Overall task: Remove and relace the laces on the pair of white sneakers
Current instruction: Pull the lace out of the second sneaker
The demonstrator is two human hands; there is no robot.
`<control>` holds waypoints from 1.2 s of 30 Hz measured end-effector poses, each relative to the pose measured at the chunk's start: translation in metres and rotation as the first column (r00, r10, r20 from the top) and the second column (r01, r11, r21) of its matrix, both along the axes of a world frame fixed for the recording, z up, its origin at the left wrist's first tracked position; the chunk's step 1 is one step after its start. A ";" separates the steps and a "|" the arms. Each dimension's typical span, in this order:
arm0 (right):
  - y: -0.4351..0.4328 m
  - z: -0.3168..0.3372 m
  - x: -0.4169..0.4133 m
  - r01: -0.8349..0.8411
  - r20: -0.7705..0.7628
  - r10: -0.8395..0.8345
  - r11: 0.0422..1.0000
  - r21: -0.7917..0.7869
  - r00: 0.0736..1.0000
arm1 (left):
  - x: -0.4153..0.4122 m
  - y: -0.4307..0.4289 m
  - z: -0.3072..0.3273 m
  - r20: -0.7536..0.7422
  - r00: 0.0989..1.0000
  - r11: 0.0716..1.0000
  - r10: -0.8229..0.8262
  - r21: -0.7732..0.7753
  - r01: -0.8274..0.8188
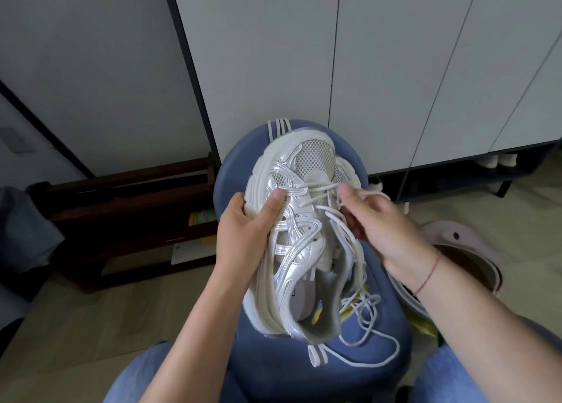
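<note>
Tall white cabinet doors (395, 68) behind, above a pale floor, with a dark wooden rack (137, 208) low on the left. In front, a round blue stool (380, 372). Holds 1 white sneaker (301, 162) over its seat, toe pointing away. Grips the shoe's left flank with the left hand (243, 229), thumb pressed on the silver overlay. Pinches the white lace (340, 223) beside the eyelets with the curled fingers of the right hand (386, 229). Loose lace loops draped down onto the stool seat. Thin red thread (427, 276) round the right wrist.
</note>
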State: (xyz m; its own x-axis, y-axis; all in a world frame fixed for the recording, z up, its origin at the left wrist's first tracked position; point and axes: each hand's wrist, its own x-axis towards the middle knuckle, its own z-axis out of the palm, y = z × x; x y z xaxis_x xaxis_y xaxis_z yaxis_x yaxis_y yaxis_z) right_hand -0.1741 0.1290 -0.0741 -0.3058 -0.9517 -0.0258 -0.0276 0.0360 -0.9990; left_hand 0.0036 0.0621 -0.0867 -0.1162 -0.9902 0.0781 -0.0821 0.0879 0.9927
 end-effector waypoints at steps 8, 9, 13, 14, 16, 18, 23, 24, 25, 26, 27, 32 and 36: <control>-0.002 0.008 -0.003 0.034 0.463 0.034 0.990 -0.136 0.886 | 0.003 0.000 0.002 0.000 1.000 1.000 -0.011 0.002 0.011; -0.003 0.010 -0.008 0.057 0.601 0.039 0.989 -0.140 0.799 | 0.003 -0.001 0.003 -0.003 1.000 1.000 -0.011 0.003 0.011; -0.005 0.015 -0.029 0.200 0.864 0.012 0.971 -0.130 0.504 | 0.003 -0.001 0.002 -0.015 1.000 1.000 -0.008 0.007 0.008; -0.005 0.015 -0.032 0.214 0.867 0.002 0.969 -0.125 0.499 | 0.003 -0.001 0.002 -0.016 1.000 1.000 -0.008 0.008 0.008; -0.004 0.015 -0.030 0.168 0.792 -0.024 0.981 -0.100 0.610 | 0.002 -0.001 0.001 -0.018 1.000 1.000 -0.012 0.013 0.013; -0.003 0.009 -0.020 0.083 0.565 -0.058 0.996 -0.019 0.823 | 0.001 -0.001 0.000 -0.027 1.000 1.000 -0.014 0.021 0.015; 0.003 -0.002 0.006 0.086 -0.187 -0.091 0.996 -0.032 0.978 | 0.001 0.000 0.000 -0.021 0.999 1.000 -0.027 0.015 0.027; 0.003 -0.001 0.007 0.086 -0.193 -0.100 0.993 -0.080 0.976 | 0.001 0.000 0.000 -0.018 0.999 1.000 -0.028 0.014 0.028; 0.002 0.000 0.006 0.080 -0.173 -0.099 0.990 -0.114 0.980 | 0.001 0.001 -0.001 -0.014 1.000 1.000 -0.026 0.012 0.026; 0.001 0.001 0.007 0.081 -0.117 -0.098 0.987 -0.137 0.988 | 0.002 0.001 -0.001 -0.015 1.000 1.000 -0.024 0.009 0.025; 0.000 0.001 0.006 0.094 -0.018 -0.098 0.984 -0.153 0.995 | 0.002 0.001 0.000 -0.016 1.000 1.000 -0.023 0.008 0.023; -0.004 0.013 -0.013 0.239 0.651 -0.123 0.967 -0.092 0.749 | 0.005 0.000 0.003 -0.016 1.000 1.000 0.004 -0.009 -0.004; -0.001 0.013 -0.018 0.151 0.689 -0.111 0.989 0.003 0.716 | 0.004 -0.001 0.002 -0.009 1.000 1.000 0.009 -0.007 -0.010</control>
State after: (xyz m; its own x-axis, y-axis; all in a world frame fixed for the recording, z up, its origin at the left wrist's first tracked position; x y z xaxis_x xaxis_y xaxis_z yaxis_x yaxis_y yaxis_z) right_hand -0.1920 0.1278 -0.0612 -0.3453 -0.9093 -0.2321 0.6660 -0.0632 -0.7432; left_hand 0.0077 0.0611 -0.0845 -0.1060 -0.9906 0.0862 -0.0744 0.0943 0.9928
